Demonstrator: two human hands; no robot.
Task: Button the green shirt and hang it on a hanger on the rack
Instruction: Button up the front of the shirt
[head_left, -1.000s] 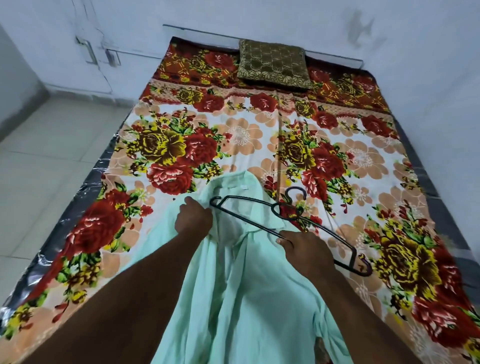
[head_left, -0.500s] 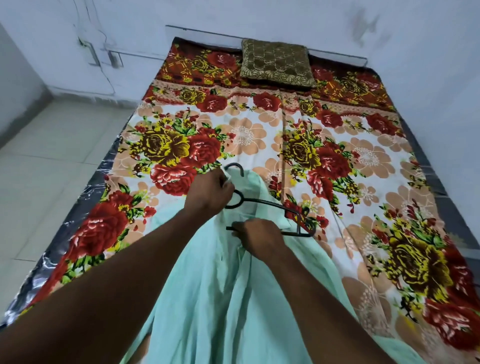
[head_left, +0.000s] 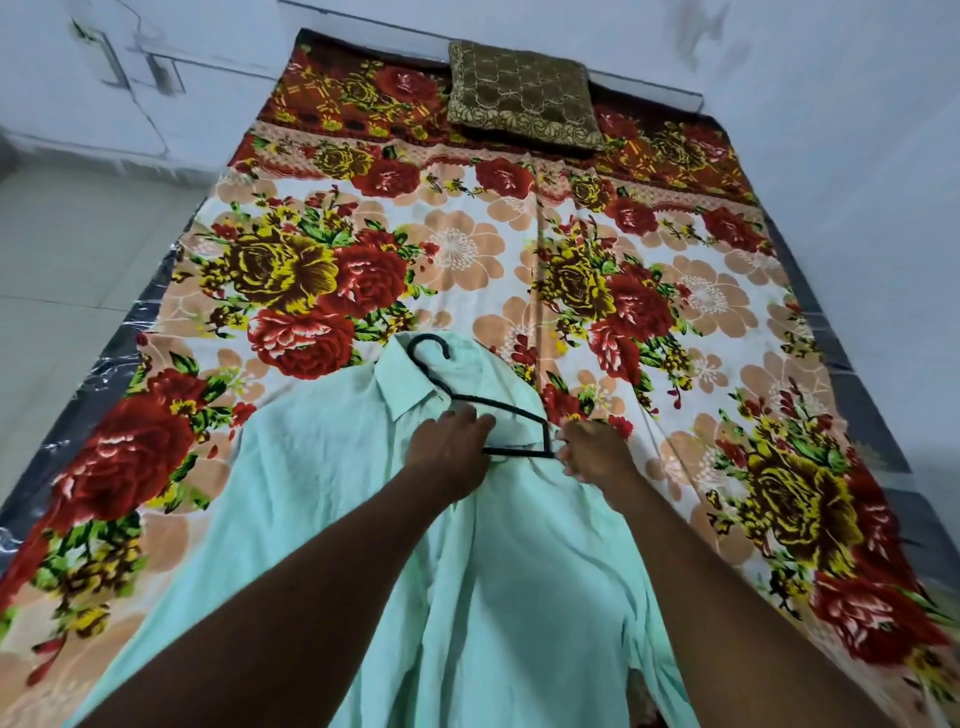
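— White walls, pale floor tiles, and a bed under a sheet of big red and yellow roses. Why work there?

— It is broad and flat. The pale green, thin-cloth shirt lies spread on it, collar at the far end and tail towards me, so I can fit it out before lifting anything.

— And the thin black hanger?

— It sits inside the shirt at the shoulders. Its hook sticks out past the collar. One arm and the bottom bar show where the front lies open on my right side.

— Your grips?

— My left grip is curled down over the bar just below the collar, pinning the hanger so it cannot slide. My right grip pinches the shirt's cloth at the hanger's outer corner. I judge that shoulder has yet to be drawn over the tip.

— Buttons?

— Open near the collar. Lower down, folds hide them.

— Anything else about?

— A brown, gold-stitched square cushion at the head of the bed, well apart. No rack in view.
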